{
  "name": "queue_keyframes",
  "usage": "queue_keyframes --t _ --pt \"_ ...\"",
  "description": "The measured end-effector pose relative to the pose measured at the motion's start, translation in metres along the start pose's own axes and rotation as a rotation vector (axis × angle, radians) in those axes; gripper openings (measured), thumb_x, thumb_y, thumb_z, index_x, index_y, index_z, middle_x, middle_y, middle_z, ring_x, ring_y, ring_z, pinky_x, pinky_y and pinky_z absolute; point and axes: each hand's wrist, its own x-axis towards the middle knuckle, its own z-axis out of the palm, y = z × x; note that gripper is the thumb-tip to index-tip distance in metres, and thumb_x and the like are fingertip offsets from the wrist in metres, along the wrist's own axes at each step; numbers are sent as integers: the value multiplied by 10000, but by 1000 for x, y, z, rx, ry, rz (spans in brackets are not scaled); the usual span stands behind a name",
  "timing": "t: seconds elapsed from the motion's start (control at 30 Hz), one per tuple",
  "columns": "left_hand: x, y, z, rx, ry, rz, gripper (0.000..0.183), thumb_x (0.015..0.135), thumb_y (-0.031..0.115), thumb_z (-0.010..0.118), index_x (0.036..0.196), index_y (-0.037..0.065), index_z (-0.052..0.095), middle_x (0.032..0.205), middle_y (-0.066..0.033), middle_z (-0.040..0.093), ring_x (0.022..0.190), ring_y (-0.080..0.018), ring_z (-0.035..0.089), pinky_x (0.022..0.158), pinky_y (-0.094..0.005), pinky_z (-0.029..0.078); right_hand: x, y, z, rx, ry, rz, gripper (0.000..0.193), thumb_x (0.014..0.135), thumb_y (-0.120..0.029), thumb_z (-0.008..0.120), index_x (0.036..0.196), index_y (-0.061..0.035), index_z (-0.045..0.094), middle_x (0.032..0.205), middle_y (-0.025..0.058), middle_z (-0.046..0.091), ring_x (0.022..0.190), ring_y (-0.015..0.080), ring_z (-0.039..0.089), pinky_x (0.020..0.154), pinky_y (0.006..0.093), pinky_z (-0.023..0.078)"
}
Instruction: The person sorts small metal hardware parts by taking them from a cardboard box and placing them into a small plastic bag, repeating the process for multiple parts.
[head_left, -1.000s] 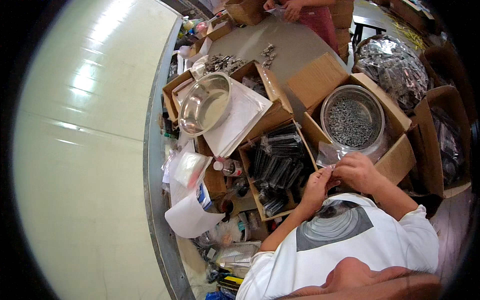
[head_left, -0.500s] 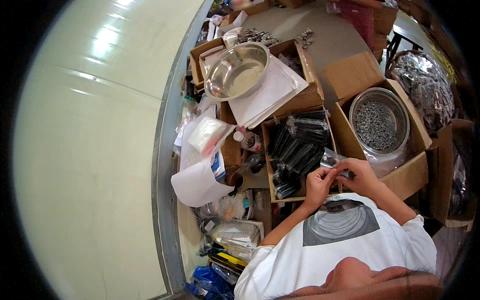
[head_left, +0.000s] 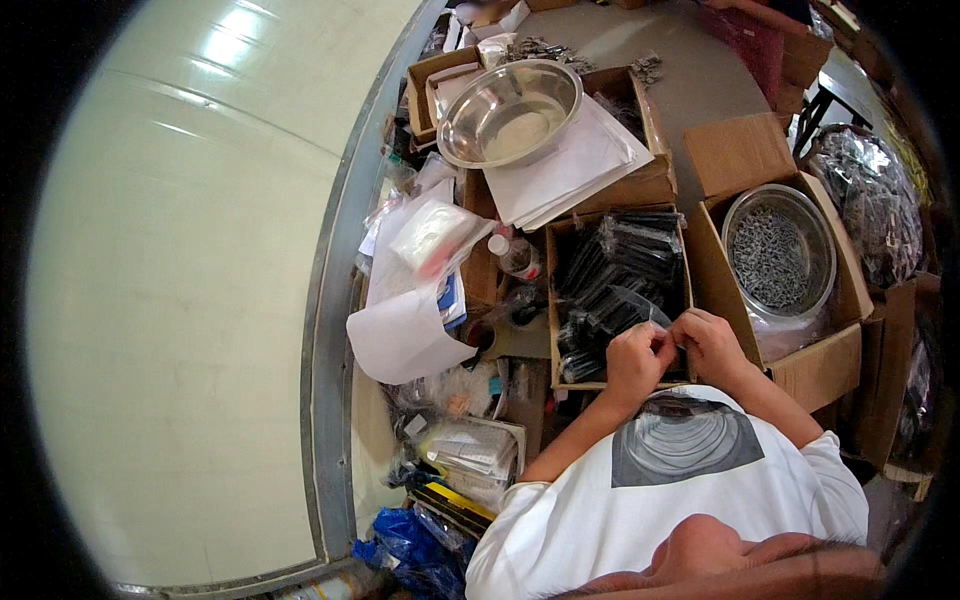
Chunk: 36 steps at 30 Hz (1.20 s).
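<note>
My left hand [head_left: 636, 360] and my right hand [head_left: 710, 346] are close together just in front of my chest, fingers of both pinched. Between them they hold a small clear plastic bag [head_left: 642, 303], whose free end sticks out to the far left. Anything inside the bag is too small to make out. Right beneath and beyond the hands is a cardboard box [head_left: 551, 350] full of black items in clear wrapping [head_left: 625, 255]. To the right, a steel bowl [head_left: 832, 245] heaped with small grey screws [head_left: 770, 258] sits in another open carton [head_left: 820, 368].
A second steel bowl [head_left: 462, 150] rests on white sheets [head_left: 560, 180] over a carton. Left lie a pack of clear bags [head_left: 430, 235], a bottle [head_left: 518, 258] and curled paper [head_left: 400, 340]. A bulky heap of wrapped items [head_left: 868, 190] stands far right; another person's arm [head_left: 765, 15] shows beyond.
The clear bag has swung over and now points further left. My right hand's fingers have turned in closer to the left hand's. The whole view has shifted slightly.
</note>
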Motion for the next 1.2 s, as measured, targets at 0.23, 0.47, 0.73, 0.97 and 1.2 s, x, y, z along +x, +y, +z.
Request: queue_keyframes --t 0.23,0.47,0.73,0.97,1.2 --pt "-2 -2 -13 73 -28 -132 145 772 90 641 703 -29 597 623 -179 588 536 -281 597 502 -341 440 16 6 5 -127 15 40 184 667 72 574 822 -19 611 877 157 587 845 348 582 715 382 481" --pt "22 -30 -60 192 256 -229 136 804 70 597 708 -18 561 580 -115 542 504 -208 520 516 -329 422 42 -17 18 -266 -300 -317 211 695 -136 722 890 -72 672 1253 164 451 1129 348 449 956 446 383" --pt "1 -64 -129 -32 242 -225 100 729 -134 494 726 -41 531 959 -125 663 801 -171 631 657 -273 499 63 45 72 -474 -778 -81 181 806 -172 627 971 -103 656 1041 135 576 893 288 609 730 420 499" --pt "-4 -51 -142 -94 404 -363 180 828 -108 468 803 -40 632 961 -105 677 782 -152 642 616 -272 545 38 66 137 -986 -1228 -527 357 883 -139 572 1221 -22 589 1244 180 548 813 230 628 559 333 446" --pt "-21 -59 -151 -135 435 -388 162 854 -84 502 812 -14 643 964 -101 668 826 -153 632 631 -268 529 46 64 130 -808 -1101 -457 343 848 -126 582 1172 -13 578 877 133 670 758 251 666 582 386 505"
